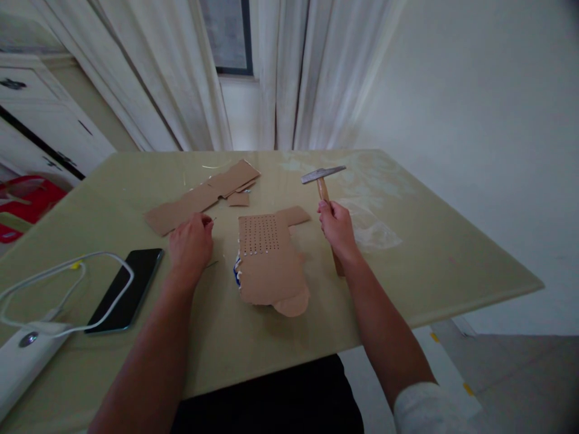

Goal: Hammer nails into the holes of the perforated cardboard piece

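My right hand [337,228] is wrapped round the wooden handle of a hammer [322,175], its metal head raised above the table. My left hand [192,241] is closed, and a thin nail [214,219] pokes out from its fingertips. Another thin, nail-like piece [211,263] lies beside that hand. Between my hands sits a piece of cardboard [271,274] with rows of small holes punched in its upper part. Something blue and white shows at its torn left edge; what lies beneath is mostly hidden.
Cardboard strips [203,196] lie at the back left of the table [434,265]. A black phone [126,292], a white cable [97,256] and a white device [31,355] are at the left. A clear plastic bag [375,229] lies behind my right hand.
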Motion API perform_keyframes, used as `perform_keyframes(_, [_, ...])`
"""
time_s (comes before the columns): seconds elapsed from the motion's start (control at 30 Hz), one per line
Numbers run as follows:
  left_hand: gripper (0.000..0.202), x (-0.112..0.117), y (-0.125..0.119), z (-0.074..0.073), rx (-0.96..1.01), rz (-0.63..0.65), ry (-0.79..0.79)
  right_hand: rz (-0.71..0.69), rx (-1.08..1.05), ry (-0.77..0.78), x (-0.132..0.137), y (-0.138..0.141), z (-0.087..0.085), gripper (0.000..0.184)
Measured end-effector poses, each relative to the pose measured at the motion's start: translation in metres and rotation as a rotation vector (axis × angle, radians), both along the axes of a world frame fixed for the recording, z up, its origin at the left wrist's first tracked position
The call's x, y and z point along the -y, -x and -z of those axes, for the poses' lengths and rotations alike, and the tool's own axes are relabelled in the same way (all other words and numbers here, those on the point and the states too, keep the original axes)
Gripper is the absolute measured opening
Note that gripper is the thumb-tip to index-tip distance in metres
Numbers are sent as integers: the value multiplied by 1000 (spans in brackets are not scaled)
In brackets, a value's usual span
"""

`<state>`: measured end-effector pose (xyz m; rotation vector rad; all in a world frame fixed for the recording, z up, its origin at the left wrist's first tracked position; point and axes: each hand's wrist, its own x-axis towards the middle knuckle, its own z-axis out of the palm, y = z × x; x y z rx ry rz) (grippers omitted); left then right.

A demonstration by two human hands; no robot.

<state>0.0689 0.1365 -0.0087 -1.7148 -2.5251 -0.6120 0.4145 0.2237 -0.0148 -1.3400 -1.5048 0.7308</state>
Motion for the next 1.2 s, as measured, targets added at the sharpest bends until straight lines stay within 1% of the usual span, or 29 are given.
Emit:
perform_keyframes(0.1, [40,-4,-6,1,183,33,-194,24,-25,-2,1,1,0,48])
perform_keyframes(0.2, [40,-8,-13,9,307,63,-290,17,-25,-3,2,3,-1,47])
perform_keyframes(0.27, [39,-10,-18,14,292,77,-326,16,-23,-5,2,3,-2,46])
perform_keyframes(0.37, [37,-12,-23,20,239,105,-312,17,-20,-8,2,3,-2,46])
perform_keyframes(0.47, [36,-13,-27,22,202,132,-299,17,-15,-7,3,4,-2,46])
perform_keyframes(0.6, [37,-14,-27,23,154,131,-333,15,-8,-6,4,4,-3,46])
perform_keyframes(0.73, [38,-14,-27,25,130,140,-319,6,-6,-12,4,4,-4,46])
perform_keyframes(0.8, [38,-15,-28,22,142,128,-328,5,-5,-18,4,4,-4,47])
perform_keyframes(0.87, [40,-15,-27,15,172,97,-359,2,-6,-20,4,4,-4,47])
perform_keyframes(0.93, [42,-13,-23,4,233,58,-374,0,-10,-17,4,4,-4,47])
perform_keyframes(1.0, [43,-8,-14,-9,325,40,-337,2,-14,-13,4,4,-4,46])
perform_keyframes(1.07, [39,3,-3,-22,405,97,-243,7,-15,-9,4,4,-3,45])
perform_keyframes(1.1, [38,11,2,-26,411,131,-192,10,-13,-6,4,4,-3,45])
perform_keyframes(1.17, [35,33,10,-31,318,183,-103,21,-7,-3,3,4,-2,45])
perform_keyframes(1.2, [33,46,13,-31,265,200,-71,25,-3,-3,3,3,-2,45])
